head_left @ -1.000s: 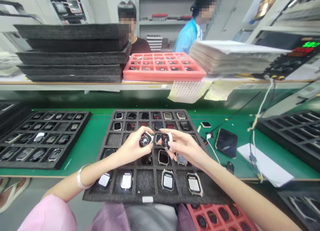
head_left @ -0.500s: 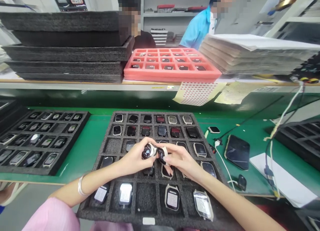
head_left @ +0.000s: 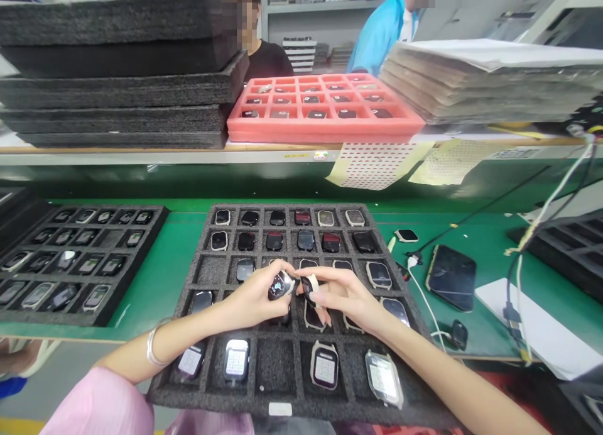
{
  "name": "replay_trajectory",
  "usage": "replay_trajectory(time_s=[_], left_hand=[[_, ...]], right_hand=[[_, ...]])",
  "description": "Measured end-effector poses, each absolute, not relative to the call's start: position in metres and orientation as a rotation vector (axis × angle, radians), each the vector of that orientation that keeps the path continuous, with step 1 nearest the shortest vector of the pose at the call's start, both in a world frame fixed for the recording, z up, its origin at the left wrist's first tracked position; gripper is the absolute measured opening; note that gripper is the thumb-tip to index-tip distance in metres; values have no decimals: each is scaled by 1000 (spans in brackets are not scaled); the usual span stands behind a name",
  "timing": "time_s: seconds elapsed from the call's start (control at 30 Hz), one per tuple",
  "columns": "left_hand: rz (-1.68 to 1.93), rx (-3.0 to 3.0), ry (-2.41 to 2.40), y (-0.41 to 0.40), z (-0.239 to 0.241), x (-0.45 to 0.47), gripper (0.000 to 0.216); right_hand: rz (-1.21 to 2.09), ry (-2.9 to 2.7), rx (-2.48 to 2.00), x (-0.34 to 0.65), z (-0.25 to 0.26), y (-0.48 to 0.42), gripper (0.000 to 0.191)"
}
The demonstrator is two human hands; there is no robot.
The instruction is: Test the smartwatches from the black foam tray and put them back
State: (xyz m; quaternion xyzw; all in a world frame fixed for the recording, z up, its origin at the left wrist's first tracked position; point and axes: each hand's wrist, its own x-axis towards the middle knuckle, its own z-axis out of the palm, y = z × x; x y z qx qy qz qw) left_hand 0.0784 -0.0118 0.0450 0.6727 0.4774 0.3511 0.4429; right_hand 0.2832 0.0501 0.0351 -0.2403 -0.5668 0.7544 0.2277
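My left hand [head_left: 257,300] is closed around a small watch body with a lit dark screen [head_left: 279,286]. My right hand [head_left: 346,297] pinches a second watch body [head_left: 309,288] right beside it. Both hands hover over the middle of a black foam tray [head_left: 214,273] whose cells hold several watch bodies, some with lit white screens in the front row. The two held watches almost touch each other.
Another black foam tray [head_left: 115,284] with watches lies to the left on the green bench. A phone [head_left: 451,276], cables and white paper [head_left: 541,334] lie to the right. On the shelf behind stand stacked black foam trays [head_left: 117,70], a red tray [head_left: 325,126] and paper stacks. Two people stand beyond.
Both hands have dropped lower toward the tray and drawn the two watches closer together. The view has tilted down slightly.
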Motion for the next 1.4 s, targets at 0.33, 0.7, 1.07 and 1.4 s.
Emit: replay_trajectory(time_s=[0.33,0.7,1.07,1.4], left_hand=[[887,1690,1200,-13,45,78,34],[893,1720,1181,-13,45,78,32],[902,1691,1238,-12,41,77,25],[902,1694,1249,-12,36,73,27]], right_hand=[[2050,-1563,-653,282,38,48,49],[2044,-1543,-646,281,38,47,45],[2048,-1540,-649,282,35,48,49],[2028,-1495,-693,283,38,49,43]])
